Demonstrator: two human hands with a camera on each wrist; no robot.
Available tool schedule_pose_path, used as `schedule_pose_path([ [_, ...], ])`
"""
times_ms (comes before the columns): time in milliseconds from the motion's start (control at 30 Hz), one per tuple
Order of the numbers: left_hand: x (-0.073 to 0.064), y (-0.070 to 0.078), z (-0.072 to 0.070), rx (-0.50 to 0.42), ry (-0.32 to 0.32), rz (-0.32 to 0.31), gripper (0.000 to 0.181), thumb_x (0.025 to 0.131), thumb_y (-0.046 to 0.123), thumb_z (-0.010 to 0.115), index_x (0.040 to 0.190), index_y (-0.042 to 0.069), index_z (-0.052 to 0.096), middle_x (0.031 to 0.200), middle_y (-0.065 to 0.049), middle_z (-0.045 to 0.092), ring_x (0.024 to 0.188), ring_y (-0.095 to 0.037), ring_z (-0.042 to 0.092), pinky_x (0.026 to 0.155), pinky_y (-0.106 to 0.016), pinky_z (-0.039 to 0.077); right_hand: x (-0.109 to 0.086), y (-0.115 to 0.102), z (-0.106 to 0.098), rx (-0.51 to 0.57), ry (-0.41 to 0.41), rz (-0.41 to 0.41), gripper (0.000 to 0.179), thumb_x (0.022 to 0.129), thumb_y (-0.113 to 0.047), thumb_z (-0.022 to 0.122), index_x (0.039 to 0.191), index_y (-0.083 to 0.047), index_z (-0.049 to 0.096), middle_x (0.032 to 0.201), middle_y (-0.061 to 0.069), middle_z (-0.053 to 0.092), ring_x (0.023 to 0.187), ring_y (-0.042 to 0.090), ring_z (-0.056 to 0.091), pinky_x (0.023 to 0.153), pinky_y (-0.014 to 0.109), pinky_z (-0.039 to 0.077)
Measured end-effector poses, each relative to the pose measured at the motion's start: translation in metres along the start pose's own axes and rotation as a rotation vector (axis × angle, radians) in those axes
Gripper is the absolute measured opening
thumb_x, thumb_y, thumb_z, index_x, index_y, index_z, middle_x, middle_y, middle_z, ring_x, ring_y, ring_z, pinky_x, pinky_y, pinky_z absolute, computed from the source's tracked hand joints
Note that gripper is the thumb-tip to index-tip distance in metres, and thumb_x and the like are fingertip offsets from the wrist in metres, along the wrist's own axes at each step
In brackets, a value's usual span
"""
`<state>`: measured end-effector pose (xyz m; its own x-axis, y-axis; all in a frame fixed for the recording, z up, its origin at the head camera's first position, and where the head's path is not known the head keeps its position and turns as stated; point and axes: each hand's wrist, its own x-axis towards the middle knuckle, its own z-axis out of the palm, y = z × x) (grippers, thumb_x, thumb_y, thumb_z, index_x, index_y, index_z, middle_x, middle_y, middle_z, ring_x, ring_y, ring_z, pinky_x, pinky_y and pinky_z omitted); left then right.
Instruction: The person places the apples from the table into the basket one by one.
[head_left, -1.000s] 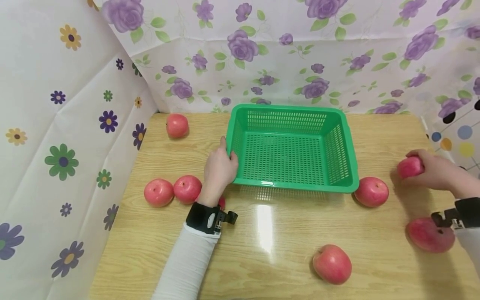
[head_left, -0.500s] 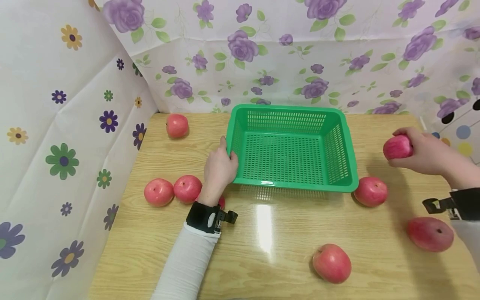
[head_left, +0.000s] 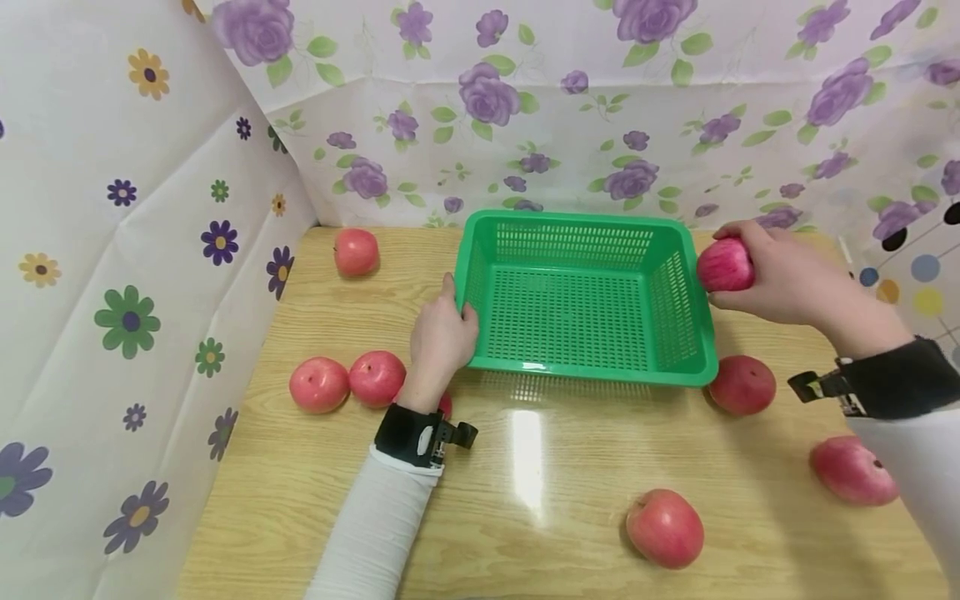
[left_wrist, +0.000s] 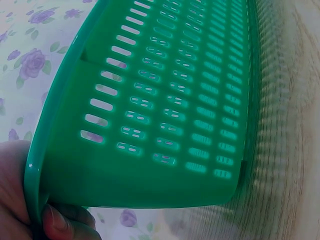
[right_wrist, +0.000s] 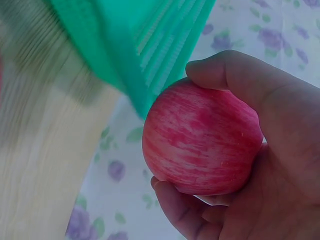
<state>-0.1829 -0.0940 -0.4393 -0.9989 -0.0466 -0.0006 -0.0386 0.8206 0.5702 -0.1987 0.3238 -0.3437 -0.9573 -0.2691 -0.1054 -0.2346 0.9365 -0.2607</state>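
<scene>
A green slotted plastic basket (head_left: 585, 374) stands at the back of the wooden table, with nothing inside it. My left hand (head_left: 442, 333) grips its left rim; in the left wrist view the thumb and fingers (left_wrist: 65, 225) pinch the rim from both sides. A red streaked apple (head_left: 725, 265) is held by my right hand (head_left: 783, 275) at the basket's right rim. In the right wrist view, thumb and fingers curl round this apple (right_wrist: 200, 140), and the basket (right_wrist: 120, 55) shows just behind it.
Near the basket's front right corner lies a red fruit (head_left: 742, 385). A mango-shaped red fruit (head_left: 853, 471) sits under the right forearm. One apple (head_left: 664, 528) is at the front, another (head_left: 356, 252) at the back left. Two apples (head_left: 318, 385) and a partly hidden one flank the left wrist.
My right hand has carried the apple up and leftward from the table's right side to the basket's right rim. My left hand keeps its grip on the basket, which stays in place.
</scene>
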Motion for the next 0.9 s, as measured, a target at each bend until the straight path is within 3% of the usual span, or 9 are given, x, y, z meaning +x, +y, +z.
schedule_pose_path([
  [233,0.000,0.001,-0.001,0.008,0.001,-0.009,0.062,0.100,0.022,0.050,0.154,-0.001,0.028,0.079,-0.017,0.062,0.051,-0.021,0.057,0.039,-0.035,0.046,0.022,-0.025,0.007,-0.002,-0.060,-0.045,0.080,0.079,-0.034,0.078,0.142,-0.009,0.034,0.114,0.028,0.051,0.093,0.041,0.058,0.072,0.060,0.053],
  [500,0.000,0.000,-0.002,0.011,-0.001,-0.015,0.062,0.100,0.023,0.050,0.154,0.000,0.028,0.068,-0.013,0.058,0.048,-0.020,0.056,0.038,-0.035,0.045,0.049,-0.039,0.023,-0.052,-0.113,-0.096,0.076,0.077,-0.032,0.078,0.139,-0.011,0.040,0.113,0.026,0.052,0.090,0.037,0.059,0.070,0.053,0.055],
  [733,0.001,-0.001,-0.001,0.020,0.017,-0.003,0.062,0.100,0.022,0.051,0.153,-0.002,0.030,0.077,-0.018,0.062,0.053,-0.020,0.058,0.039,-0.035,0.046,0.073,-0.052,0.035,-0.084,-0.180,-0.144,0.076,0.075,-0.029,0.079,0.139,-0.011,0.043,0.120,0.028,0.051,0.099,0.041,0.057,0.075,0.056,0.055],
  [900,0.000,-0.001,-0.001,0.004,-0.005,-0.011,0.063,0.100,0.023,0.049,0.154,0.000,0.027,0.072,-0.015,0.060,0.049,-0.020,0.056,0.038,-0.035,0.046,0.084,-0.053,0.045,-0.141,-0.217,-0.166,0.075,0.076,-0.028,0.080,0.140,-0.012,0.043,0.125,0.030,0.047,0.105,0.045,0.052,0.078,0.057,0.054],
])
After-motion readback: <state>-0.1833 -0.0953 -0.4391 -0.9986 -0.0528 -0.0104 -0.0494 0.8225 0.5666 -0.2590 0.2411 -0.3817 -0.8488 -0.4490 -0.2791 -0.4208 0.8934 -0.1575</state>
